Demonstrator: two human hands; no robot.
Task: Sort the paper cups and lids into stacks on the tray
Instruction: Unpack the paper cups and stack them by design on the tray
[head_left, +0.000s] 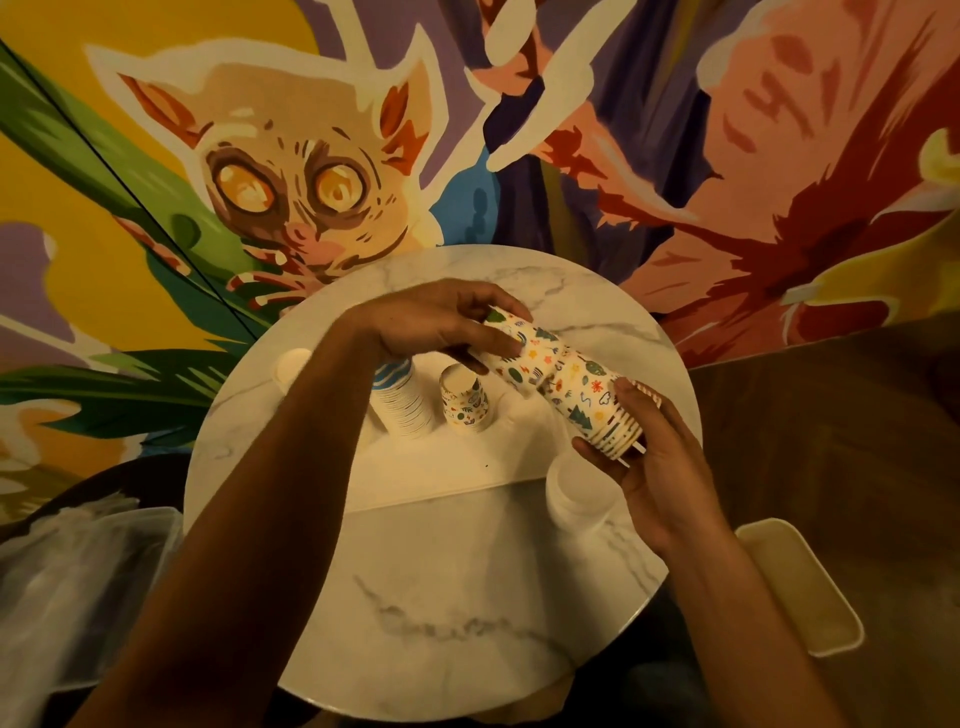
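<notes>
Right hand (667, 470), left hand (436, 322) hold cup stack (563, 382) slanted, rims right.

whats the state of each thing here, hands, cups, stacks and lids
patterned cup stack: off the tray, tilted, held between both hands
left hand: grips the stack's narrow end
right hand: holds the stack's rim end
blue striped cup stack: standing on the tray
single patterned cup: standing alone on the tray
white lids: stacked, by the tray's near right corner
</notes>
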